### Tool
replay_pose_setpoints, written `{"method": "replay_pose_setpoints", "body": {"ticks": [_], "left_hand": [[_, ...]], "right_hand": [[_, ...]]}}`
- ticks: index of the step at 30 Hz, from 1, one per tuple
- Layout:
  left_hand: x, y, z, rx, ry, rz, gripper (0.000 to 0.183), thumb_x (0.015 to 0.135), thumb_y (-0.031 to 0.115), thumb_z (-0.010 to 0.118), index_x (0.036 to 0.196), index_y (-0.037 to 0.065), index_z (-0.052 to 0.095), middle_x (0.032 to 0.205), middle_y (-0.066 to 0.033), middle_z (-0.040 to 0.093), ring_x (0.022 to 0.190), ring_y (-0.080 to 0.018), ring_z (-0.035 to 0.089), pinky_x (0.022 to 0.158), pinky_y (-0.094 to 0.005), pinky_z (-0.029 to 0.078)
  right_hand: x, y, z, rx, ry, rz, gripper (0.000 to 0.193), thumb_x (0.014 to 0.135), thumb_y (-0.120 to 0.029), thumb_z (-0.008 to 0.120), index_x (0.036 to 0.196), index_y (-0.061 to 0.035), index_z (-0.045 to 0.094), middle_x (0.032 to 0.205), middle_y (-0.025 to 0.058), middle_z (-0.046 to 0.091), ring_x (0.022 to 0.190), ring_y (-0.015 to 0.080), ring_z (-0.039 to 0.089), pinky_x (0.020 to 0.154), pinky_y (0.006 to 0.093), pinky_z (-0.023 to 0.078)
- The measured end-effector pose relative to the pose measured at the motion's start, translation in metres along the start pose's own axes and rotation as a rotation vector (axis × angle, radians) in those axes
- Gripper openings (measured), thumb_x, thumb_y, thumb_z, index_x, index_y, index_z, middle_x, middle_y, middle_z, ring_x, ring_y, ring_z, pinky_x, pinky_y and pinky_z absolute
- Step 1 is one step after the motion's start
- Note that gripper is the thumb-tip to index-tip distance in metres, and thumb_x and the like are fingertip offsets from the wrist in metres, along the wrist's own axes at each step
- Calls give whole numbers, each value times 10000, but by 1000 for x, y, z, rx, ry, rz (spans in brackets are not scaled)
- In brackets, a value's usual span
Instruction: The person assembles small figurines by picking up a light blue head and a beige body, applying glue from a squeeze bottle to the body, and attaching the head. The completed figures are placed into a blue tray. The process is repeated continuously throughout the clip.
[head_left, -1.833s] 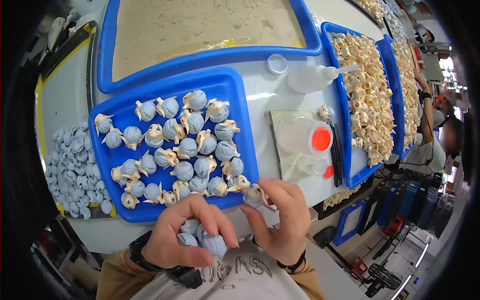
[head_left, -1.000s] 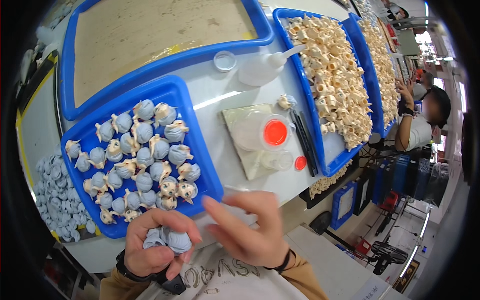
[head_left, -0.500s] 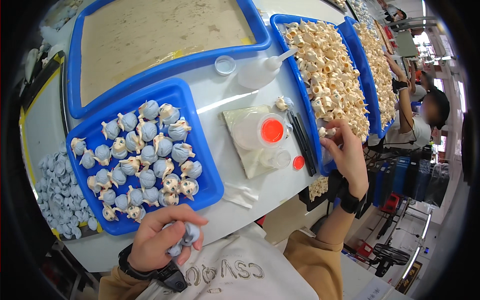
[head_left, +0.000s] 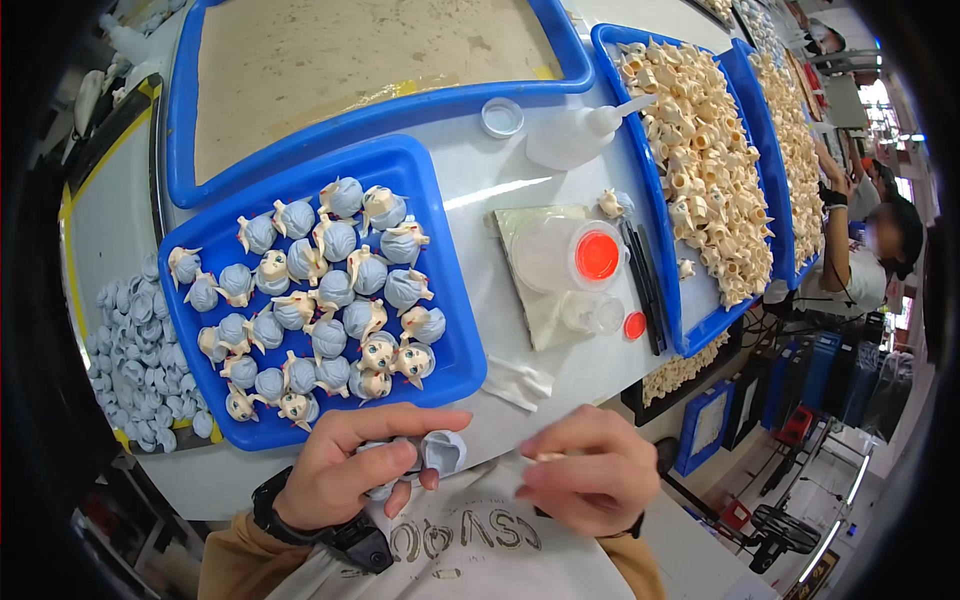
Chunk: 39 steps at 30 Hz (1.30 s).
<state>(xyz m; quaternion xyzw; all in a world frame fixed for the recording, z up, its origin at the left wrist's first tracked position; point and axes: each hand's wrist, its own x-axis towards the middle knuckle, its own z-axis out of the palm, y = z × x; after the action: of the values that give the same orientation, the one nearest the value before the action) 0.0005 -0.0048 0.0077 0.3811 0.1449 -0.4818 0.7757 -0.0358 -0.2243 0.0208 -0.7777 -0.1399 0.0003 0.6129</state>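
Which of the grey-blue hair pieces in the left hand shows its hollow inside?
The rightmost hair piece in the left hand: its open hollow is in plain view, while the others sit deeper in the grip, partly covered.

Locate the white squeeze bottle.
In the head view, above and right of centre, the squeeze bottle is between the round lid and a blue tray of beige pieces.

The hair caps (head_left: 444, 453) in yr L hand (head_left: 350, 465) are grey-blue; the bit (head_left: 550, 457) in yr R hand (head_left: 585, 470) is cream. At the white bench's (head_left: 465, 225) near edge, yr blue tray (head_left: 464, 367) has heads (head_left: 335, 240) w/ grey-blue hair, cream faces & red marks. By its R edge: cream bits (head_left: 705, 170) in a 2nd blue tray (head_left: 690, 343). Yr shirt's (head_left: 480, 578) white w/ dark letters, sleeves (head_left: 232, 560) tan.
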Motion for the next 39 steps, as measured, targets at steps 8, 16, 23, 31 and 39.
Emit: {"method": "replay_pose_setpoints", "body": {"ticks": [8,16,23,31,39], "left_hand": [[1,-5,-8,-11,-53,87,233,839,109,495,1019,-36,531,795,-80,569,537,-72,513,482,-192,399],[2,-11,-6,-186,-71,206,300,811,128,552,995,-58,406,822,-236,561,582,-156,551,431,-206,441],[5,-13,-4,-202,-86,251,425,768,176,654,1008,-73,407,832,-257,558,570,-159,546,404,-209,429],[5,-15,-8,-128,-120,250,437,783,271,663,989,-79,502,827,-194,554,492,-118,492,394,-196,388],[4,-15,-8,-101,-140,256,430,777,284,670,972,-68,518,806,-184,556,484,-110,486,407,-205,387]], "right_hand": [[2,6,10,257,-33,150,377,664,51,687,1030,14,602,1006,147,564,871,225,572,720,288,467],[-4,7,5,211,106,92,302,678,-9,695,941,80,576,939,230,591,769,276,618,641,298,500],[-6,6,-28,-357,438,50,319,599,29,688,907,30,605,860,147,606,721,228,578,606,289,452],[11,19,-39,-837,434,57,344,589,55,672,923,-7,615,839,102,595,724,240,548,630,306,427],[22,20,-40,-925,279,-21,367,592,25,674,952,-27,621,847,73,588,732,231,523,635,320,402]]}}
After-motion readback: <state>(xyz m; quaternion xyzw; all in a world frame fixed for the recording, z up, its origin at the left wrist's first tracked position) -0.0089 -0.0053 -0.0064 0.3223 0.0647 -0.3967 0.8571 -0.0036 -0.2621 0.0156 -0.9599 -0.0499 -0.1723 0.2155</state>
